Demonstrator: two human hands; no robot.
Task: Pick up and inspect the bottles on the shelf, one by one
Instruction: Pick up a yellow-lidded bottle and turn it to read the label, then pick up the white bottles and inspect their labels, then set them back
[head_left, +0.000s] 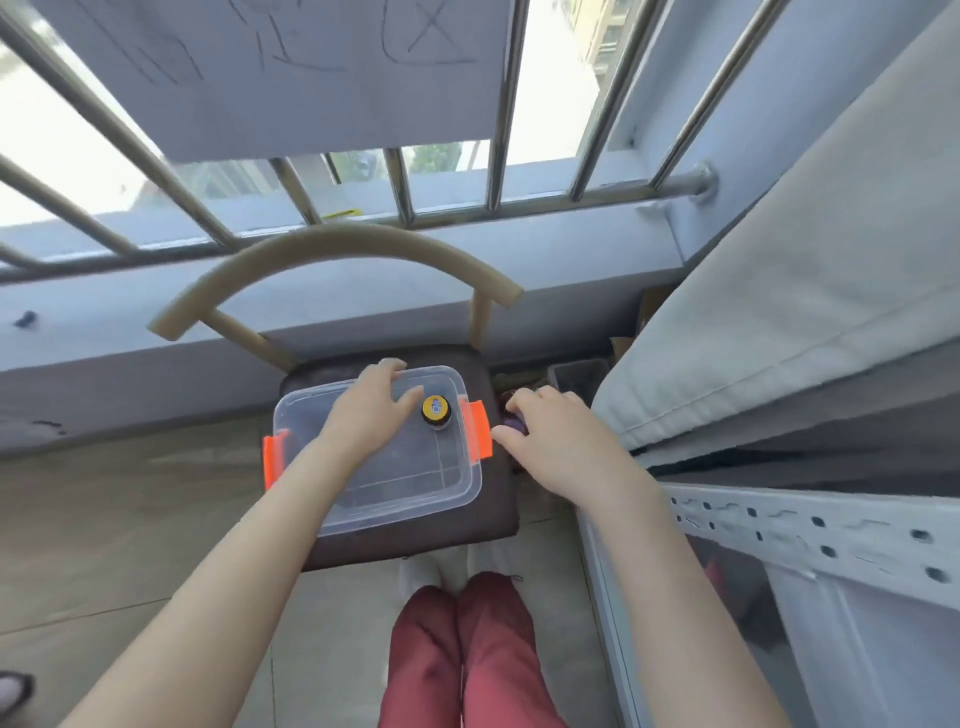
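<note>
Clear box (395, 499) with orange latches sits on the chair (415, 545) seat, probably a drop spot for bottles once checked. The seat puts it within easy reach of both arms.

Left hand (366, 413) is over the box's far half, fingers straight and spread wide, holding nothing. The thumb tip is just beside the bottle (435, 411); cannot tell if it touches. Looks like a release or a reach for that bottle, judging by the spread.

The bottle is inside the box at its right end, near the right latch (480, 428). It stands upright with the yellow cap up toward the camera. Its long axis is vertical, almost along the line of sight, so only the cap and a dark shoulder show. Standing keeps it stable and easy to grab from above.

Right hand (550, 439) is just right of the box, past the seat edge, with fingers bent down over a dark purplish thing (515, 422). This may be another bottle, mostly hidden. Cannot tell if the hand grips it or only hovers.

Shelf (831, 525), a perforated metal frame, is at far right, near that hand. No bottles are visible on it from here.
</note>
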